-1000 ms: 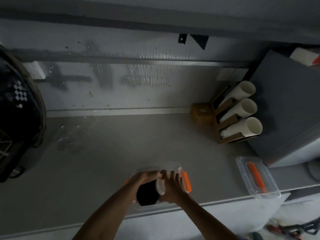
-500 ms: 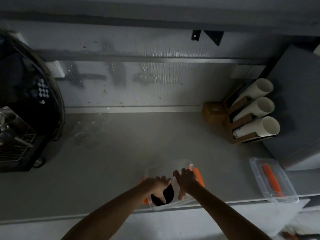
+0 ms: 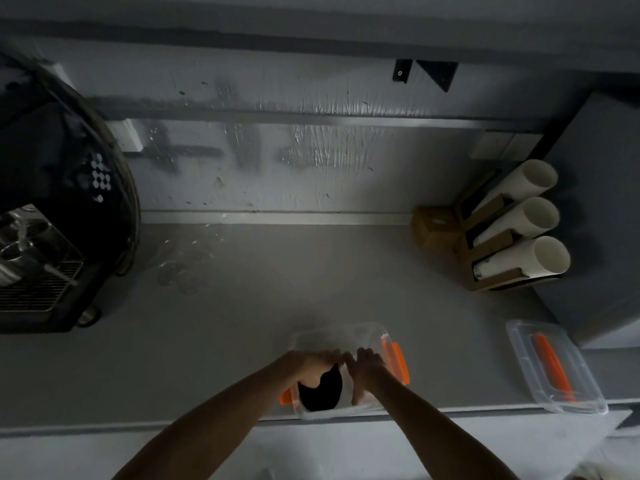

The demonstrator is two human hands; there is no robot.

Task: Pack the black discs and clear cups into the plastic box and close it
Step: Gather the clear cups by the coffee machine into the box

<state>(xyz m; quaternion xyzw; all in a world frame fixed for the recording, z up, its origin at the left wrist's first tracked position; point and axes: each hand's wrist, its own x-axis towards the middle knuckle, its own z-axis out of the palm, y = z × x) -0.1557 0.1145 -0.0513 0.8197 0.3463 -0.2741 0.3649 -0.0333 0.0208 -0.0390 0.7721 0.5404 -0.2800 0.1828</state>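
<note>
A clear plastic box (image 3: pixel 367 332) with orange latches (image 3: pixel 398 362) stands at the counter's near edge. Inside it lies a stack of black discs (image 3: pixel 323 393). My left hand (image 3: pixel 310 367) reaches into the box from the left, its fingers curled over the top of the discs. My right hand (image 3: pixel 369 372) is in the box just right of the discs, flat, with the fingers straight and touching the left fingertips. Several clear cups (image 3: pixel 183 266) lie faintly visible on the counter at the far left. The box's lid (image 3: pixel 519 344), with an orange handle, lies to the right.
A black coffee machine (image 3: pixel 59 216) fills the left side. At the back right a wooden holder (image 3: pixel 485 247) carries three stacks of white paper cups, beside a grey cabinet (image 3: pixel 602 216). The counter's front edge (image 3: pixel 173 426) runs just below the box.
Both hands sank deeper into the box with the black discs. The pale cup rim seen at my right hand a second ago is gone from sight. The camera turned left.
</note>
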